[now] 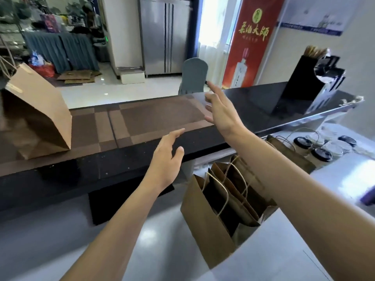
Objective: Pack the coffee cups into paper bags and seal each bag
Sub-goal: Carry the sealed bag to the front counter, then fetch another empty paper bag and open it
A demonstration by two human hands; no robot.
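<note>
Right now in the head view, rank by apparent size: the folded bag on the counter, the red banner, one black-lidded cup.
1. Folded bag on the counter
2. Red banner, close to the bag; being farther off, its true size is uncertain
3. Black-lidded cup

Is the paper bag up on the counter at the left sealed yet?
Sealed, it seems: the paper bag has its top folded over flat, and neither the left hand nor the right hand touches it.

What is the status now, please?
Left hand and right hand open, empty. Cups unpacked beside empty bags. Nothing in the way.
</note>
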